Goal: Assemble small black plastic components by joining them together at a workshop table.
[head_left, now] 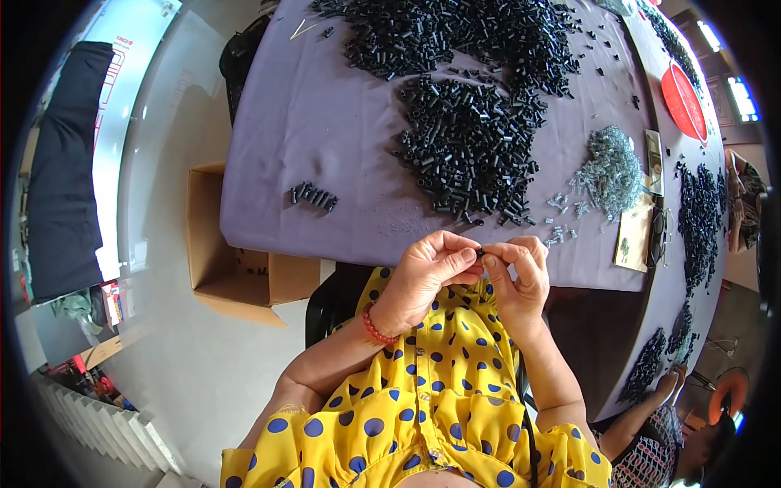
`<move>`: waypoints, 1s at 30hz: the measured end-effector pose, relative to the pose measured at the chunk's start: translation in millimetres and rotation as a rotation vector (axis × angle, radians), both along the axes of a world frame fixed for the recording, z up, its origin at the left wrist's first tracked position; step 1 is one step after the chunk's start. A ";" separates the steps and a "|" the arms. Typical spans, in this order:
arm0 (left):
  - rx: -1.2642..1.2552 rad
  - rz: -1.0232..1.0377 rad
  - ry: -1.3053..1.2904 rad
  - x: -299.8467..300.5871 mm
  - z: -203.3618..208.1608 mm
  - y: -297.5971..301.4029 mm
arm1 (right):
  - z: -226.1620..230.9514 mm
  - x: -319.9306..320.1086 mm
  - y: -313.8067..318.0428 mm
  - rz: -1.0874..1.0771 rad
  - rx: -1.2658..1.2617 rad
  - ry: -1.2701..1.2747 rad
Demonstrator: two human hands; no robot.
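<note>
In front of my lap, at the table's near edge, both hands meet fingertip to fingertip. My left hand (429, 267), with a red bead bracelet (379, 327) at its wrist, pinches a small black cylindrical piece (480, 252) between thumb and fingers. My right hand (519, 275) is closed at the other side of the same piece; whether it holds a second tiny part is hidden. Just beyond my hands lies a large heap of short black tubes (468, 150). Small clear plastic pieces (610, 171) are piled to its right, with some strewn toward me.
A short row of black tubes (312, 196) lies at the left on the purple-grey tablecloth (277, 122). An open cardboard box (213, 244) stands below the table's left corner. At right are a notebook (633, 236), eyeglasses (661, 236), a red basket (683, 102) and a person (651, 439).
</note>
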State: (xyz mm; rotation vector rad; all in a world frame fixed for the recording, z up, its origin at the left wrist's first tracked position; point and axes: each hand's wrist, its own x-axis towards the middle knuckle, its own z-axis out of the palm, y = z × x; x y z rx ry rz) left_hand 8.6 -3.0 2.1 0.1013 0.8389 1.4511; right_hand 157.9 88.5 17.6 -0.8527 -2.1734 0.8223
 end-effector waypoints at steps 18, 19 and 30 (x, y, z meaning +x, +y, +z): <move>-0.103 0.025 0.158 -31.6 -9.6 -24.2 | -15.5 -47.0 35.9 0.150 0.466 -0.413; -0.099 0.024 0.163 -31.5 -10.5 -24.8 | -17.1 -49.8 36.6 0.153 0.467 -0.410; -0.109 0.013 0.185 -32.2 -10.9 -25.2 | -18.1 -52.5 24.5 0.238 0.501 -0.580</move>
